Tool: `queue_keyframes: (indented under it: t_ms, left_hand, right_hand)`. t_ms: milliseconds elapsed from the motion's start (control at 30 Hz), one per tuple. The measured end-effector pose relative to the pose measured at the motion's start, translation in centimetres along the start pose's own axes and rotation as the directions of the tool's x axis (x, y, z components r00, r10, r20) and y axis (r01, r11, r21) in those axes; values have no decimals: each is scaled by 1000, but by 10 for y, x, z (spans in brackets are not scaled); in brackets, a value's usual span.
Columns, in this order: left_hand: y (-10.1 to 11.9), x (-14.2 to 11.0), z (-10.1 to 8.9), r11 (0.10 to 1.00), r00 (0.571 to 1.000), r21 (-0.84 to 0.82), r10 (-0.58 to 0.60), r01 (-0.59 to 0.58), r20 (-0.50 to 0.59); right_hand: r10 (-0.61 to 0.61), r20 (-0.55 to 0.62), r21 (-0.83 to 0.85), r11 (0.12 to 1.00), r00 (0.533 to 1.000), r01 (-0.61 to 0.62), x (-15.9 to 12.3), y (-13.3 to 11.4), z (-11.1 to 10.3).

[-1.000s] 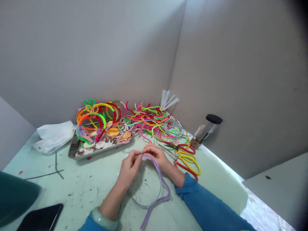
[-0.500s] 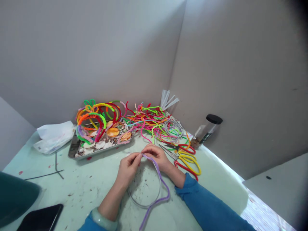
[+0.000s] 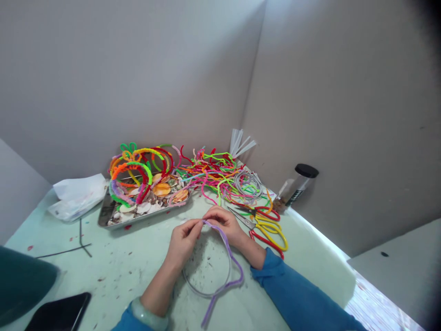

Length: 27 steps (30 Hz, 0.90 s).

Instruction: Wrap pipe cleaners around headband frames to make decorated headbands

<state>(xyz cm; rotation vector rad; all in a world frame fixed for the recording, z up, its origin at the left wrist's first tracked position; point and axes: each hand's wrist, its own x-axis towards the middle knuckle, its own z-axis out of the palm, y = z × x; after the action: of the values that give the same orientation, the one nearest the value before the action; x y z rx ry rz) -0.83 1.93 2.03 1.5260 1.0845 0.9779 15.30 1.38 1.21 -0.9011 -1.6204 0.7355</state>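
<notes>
Both my hands meet at the top of a grey wire ring [image 3: 200, 293] over the table. My left hand [image 3: 186, 236] pinches the ring and the end of a purple pipe cleaner [image 3: 240, 271] between thumb and fingers. Close against it, my right hand [image 3: 225, 225] is closed on the same pipe cleaner, near where it meets the wire. From there the pipe cleaner runs loosely down the ring's right side, crosses the wire near the bottom, and its free end hangs toward me. The exact contact at the fingertips is hidden.
A metal tray [image 3: 138, 223] holds shells and colourful pipe-cleaner hoops [image 3: 148, 170]. Behind lie a heap of pipe cleaners [image 3: 206, 168] and a wire coil [image 3: 248, 185]. Scissors [image 3: 270, 227] rest right of my hand, near a clear jar [image 3: 296, 186]. A phone [image 3: 58, 315] lies front left.
The purple pipe cleaner's lower end has shifted slightly up and to the right. My hands stay almost in the same place, still pinching at the ring's top.
</notes>
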Motion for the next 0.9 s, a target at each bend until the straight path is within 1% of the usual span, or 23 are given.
queue_keyframes:
  t_ms: [133,300,500,700,800,900]
  left_hand:
    - [1,0,0,1000,1000,-17,-18,18,-13]
    - [-3,1,0,999,999,-22,-28,28,-16]
    - [-9,2,1,1000,1000,-7,-23,23,-2]
    - [-6,2,2,998,999,-42,-37,36,-21]
    - [-5,2,2,997,998,-66,-48,45,-36]
    - [-6,2,1,995,998,-85,-55,51,-43]
  right_hand:
    - [-24,7,-17,1000,1000,24,-1,-2,-1]
    - [-95,0,-102,990,995,94,-2,-5,-1]
    - [-166,-1,-192,968,986,163,-4,0,-1]
    - [-252,-22,-281,930,967,236,-5,1,1]
    - [-262,6,-307,918,965,251,-6,0,1]
    - [-235,50,-286,928,971,239,-6,-1,1]
